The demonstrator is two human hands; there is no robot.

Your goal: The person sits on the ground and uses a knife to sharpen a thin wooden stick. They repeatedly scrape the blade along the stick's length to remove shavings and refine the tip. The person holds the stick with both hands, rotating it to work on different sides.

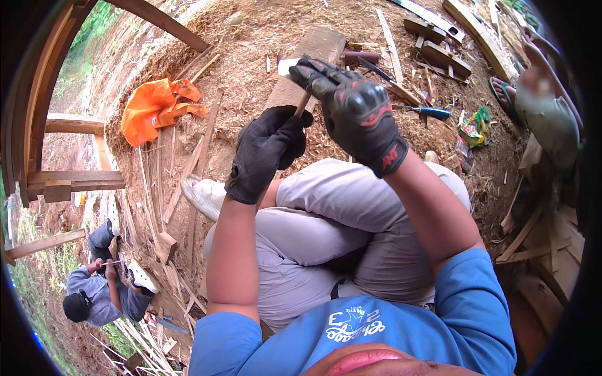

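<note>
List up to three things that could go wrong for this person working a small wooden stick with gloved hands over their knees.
1. The thin wooden stick is pinched between the left hand and the right hand; it might snap or slip.
2. Both hands work right above the knees, so a slip could hit the legs.
3. A screwdriver and wood scraps lie loose on the sawdust nearby, a possible tripping hazard.

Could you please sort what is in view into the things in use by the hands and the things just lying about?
In use:
- left hand, gloved, closed on the lower end of the stick
- right hand, gloved, gripping higher up
- thin wooden stick
- plank beneath the hands

Lying about:
- orange cloth
- blue-handled tool
- wood blocks
- green wrapper
- wood strips
</note>
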